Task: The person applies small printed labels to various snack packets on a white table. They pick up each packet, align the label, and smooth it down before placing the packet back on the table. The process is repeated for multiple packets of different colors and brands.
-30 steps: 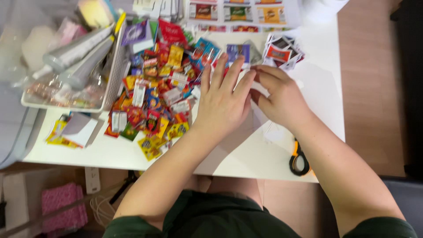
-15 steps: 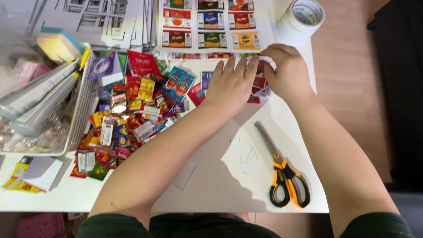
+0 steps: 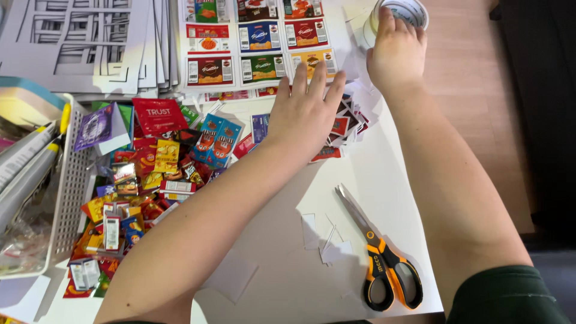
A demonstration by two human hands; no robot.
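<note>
Right hand [image 3: 396,45]: moved off small printed cutouts [image 3: 342,126], now fingers curled over tape roll [image 3: 401,13] at far counter [image 3: 360,180] corner. Left hand [image 3: 306,111]: stays flat, open, pressing cutouts. Scissors [image 3: 378,258] idle, near right forearm.

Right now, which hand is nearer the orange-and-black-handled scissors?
Left. The left hand lies flat on small printed cut-outs just above the scissors; the right hand is farther off, on the white tape roll.

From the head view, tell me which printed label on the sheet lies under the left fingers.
The yellow label, last in the sheet's bottom full row: the left hand has its fingers across it. The green and brown labels beside it lie uncovered.
</note>
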